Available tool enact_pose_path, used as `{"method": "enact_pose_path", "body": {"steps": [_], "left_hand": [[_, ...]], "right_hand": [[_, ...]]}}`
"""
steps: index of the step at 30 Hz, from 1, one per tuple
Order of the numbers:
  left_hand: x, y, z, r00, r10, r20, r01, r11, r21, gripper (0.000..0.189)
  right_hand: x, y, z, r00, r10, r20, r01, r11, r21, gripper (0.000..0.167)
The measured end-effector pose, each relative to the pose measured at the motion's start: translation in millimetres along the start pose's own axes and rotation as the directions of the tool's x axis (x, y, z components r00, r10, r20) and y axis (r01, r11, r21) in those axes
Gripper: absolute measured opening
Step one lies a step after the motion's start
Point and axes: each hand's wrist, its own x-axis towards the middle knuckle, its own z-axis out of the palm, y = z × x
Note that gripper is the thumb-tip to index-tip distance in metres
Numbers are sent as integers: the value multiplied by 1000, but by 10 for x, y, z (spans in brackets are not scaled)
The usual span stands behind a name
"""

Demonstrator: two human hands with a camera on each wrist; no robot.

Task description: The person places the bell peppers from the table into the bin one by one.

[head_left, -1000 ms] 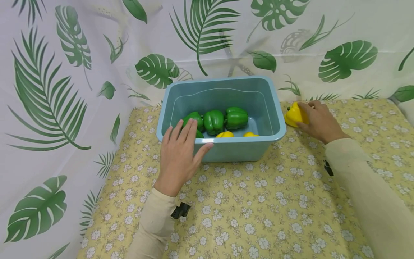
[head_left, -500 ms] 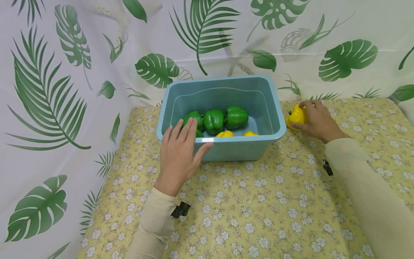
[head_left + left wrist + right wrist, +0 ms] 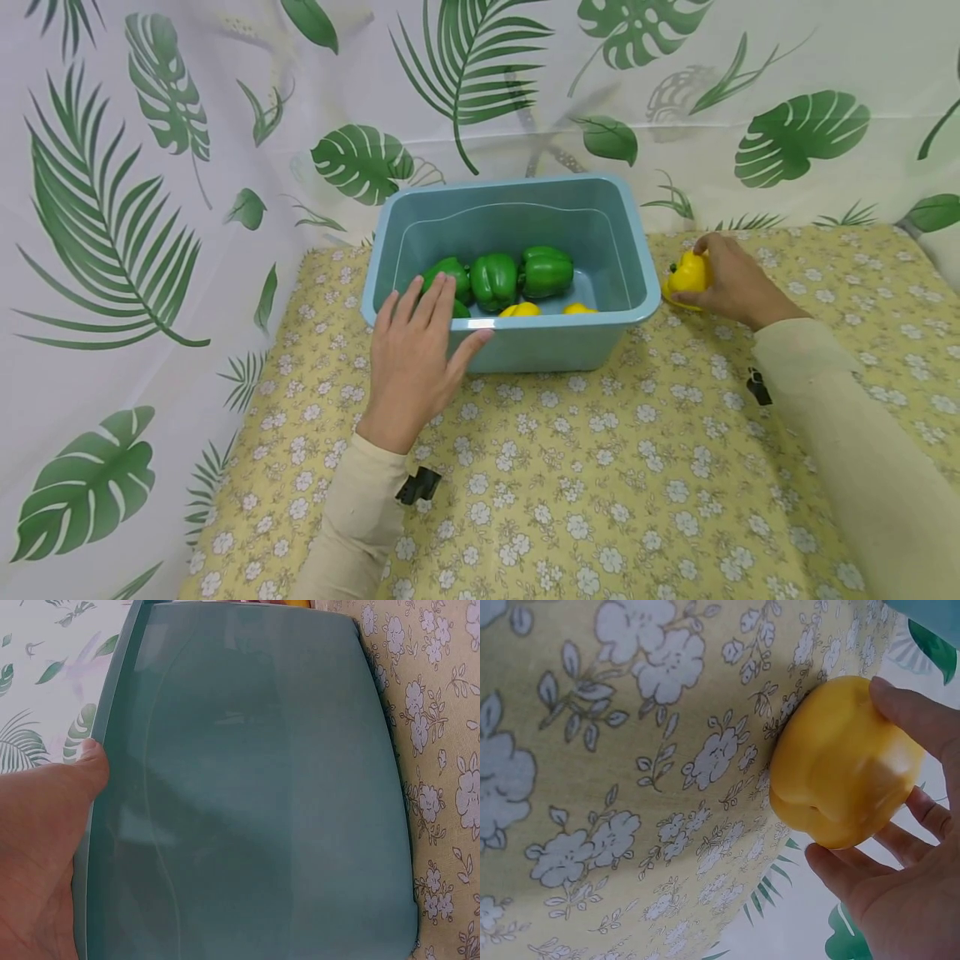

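My right hand [image 3: 738, 283] holds a yellow bell pepper [image 3: 687, 275] to the right of the bin, with thumb and fingers around it. In the right wrist view this pepper [image 3: 840, 761] is at or just above the cloth; I cannot tell whether it touches. My left hand [image 3: 412, 362] rests on the front rim of a blue-green plastic bin [image 3: 540, 346], fingers straight over the edge and thumb along the rim. Inside are several green bell peppers [image 3: 493, 282], one partly under my left fingers, and two yellow ones [image 3: 521, 309] mostly hidden by the front wall.
A yellow cloth [image 3: 555, 483] with white flowers covers the table. White sheets [image 3: 517, 92] printed with green leaves stand close behind the bin and along the left side. Small black devices [image 3: 418, 486] are strapped at both wrists.
The yellow pepper has turned slightly in my right hand, its stem now lower and facing more forward. The left hand and the bin stay in place.
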Motion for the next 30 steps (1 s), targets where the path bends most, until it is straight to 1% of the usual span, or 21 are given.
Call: {"method": "enact_pose_path", "body": {"steps": [3,7,10,19,30], "left_hand": [[-2,5,-4,1000,-1,7,1,1000,5,79],[4,9,-8,1000,1,5,-1,1000,6,79],[12,7,-7,1000,4,1,-4,1000,0,78],[13,9,-11,1000,2,5,-2,1000,-3,79],[1,11,-13,1000,7,3,-7,1000,-3,79]], "right_hand": [[-5,8,-1,999,20,32,-20,1000,14,73],[-16,8,-15,998,35,50,-38,998,47,73],[-21,2,-25,998,35,44,-38,996,75,73],[-41,1,8,1000,22,19,-24,998,66,71],[-76,18,37,998,55,24,-56,997,54,73]]}}
